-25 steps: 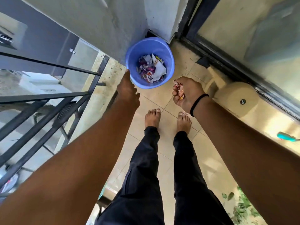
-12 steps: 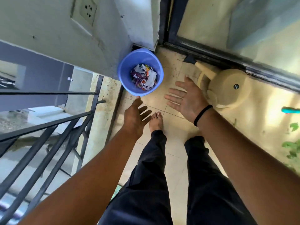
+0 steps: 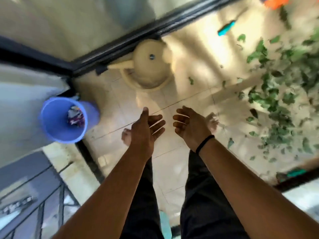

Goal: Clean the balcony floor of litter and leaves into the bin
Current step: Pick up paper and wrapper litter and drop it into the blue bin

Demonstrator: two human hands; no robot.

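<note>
At the far left I am seeing a dark metal railing [image 3: 34, 200] running along the balcony edge. Just above it, a blue plastic bin [image 3: 58, 128] is standing upright in the corner by the wall, with crumpled wrappers [image 3: 76, 116] lying inside it.

Moving toward the middle, I am looking down at a pale tiled floor [image 3: 172, 166]. A cream-coloured plastic watering can [image 3: 150, 68] is sitting against the dark frame of the sliding door [image 3: 120, 47], its spout pointing toward the bin.

Below it, the left hand [image 3: 143, 133] is hanging over the tiles with its grip spread, fingers straight and apart, holding nothing. Just beside it the right hand [image 3: 191, 126] is hovering with its grip loosely curled and empty; a black band [image 3: 204, 144] is circling that wrist. Bare feet and dark trousers are showing beneath both arms.

Further right, green leaves [image 3: 279, 100] are lying scattered thickly across the floor, well apart from the bin. Near the top, a teal-handled tool [image 3: 226, 29] is lying on the tiles, and something orange [image 3: 276, 1] is blurring at the upper edge; I cannot tell what it is.
</note>
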